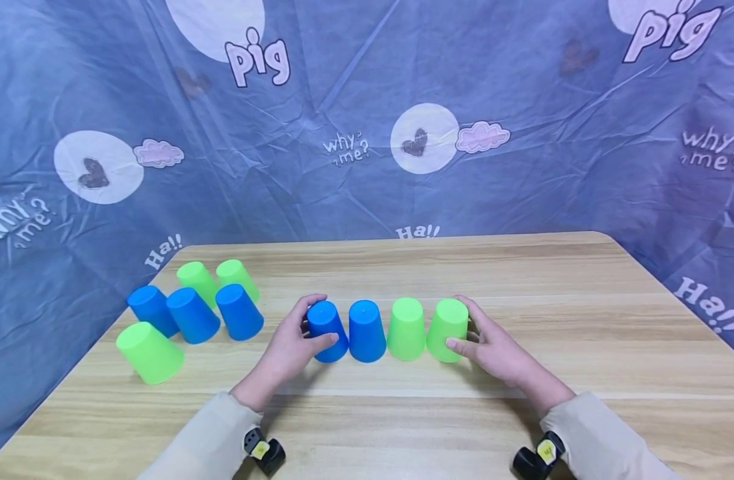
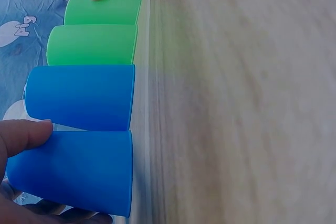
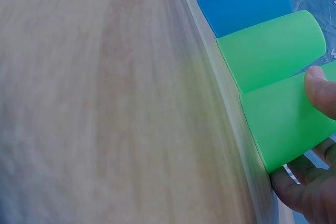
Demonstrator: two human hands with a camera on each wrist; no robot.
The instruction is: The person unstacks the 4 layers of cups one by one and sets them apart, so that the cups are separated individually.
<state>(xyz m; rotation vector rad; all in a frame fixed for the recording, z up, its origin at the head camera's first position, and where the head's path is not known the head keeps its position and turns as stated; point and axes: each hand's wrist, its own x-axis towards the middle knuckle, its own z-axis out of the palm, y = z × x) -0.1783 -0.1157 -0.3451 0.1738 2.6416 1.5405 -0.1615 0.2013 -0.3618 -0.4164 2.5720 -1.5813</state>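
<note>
Two blue cups and two green cups stand upside down in a row across the middle of the table. My left hand (image 1: 291,340) grips the outer blue cup (image 1: 327,328) at the row's left end, thumb on its near side and fingers behind. Beside that cup is the inner blue cup (image 1: 367,331), then the inner green cup (image 1: 406,329). At the right end my right hand (image 1: 493,347) holds the outer green cup (image 1: 447,330) between thumb and fingers. The right wrist view shows the thumb (image 3: 321,90) against this cup's side, with fingers underneath in that view.
On the table's left side are several more upturned cups: two green cups at the back, one of them a far green cup (image 1: 237,279), a middle row of blue cups (image 1: 193,316), and a near green cup (image 1: 150,353). A printed blue cloth (image 1: 355,187) hangs behind the wooden table (image 1: 403,427).
</note>
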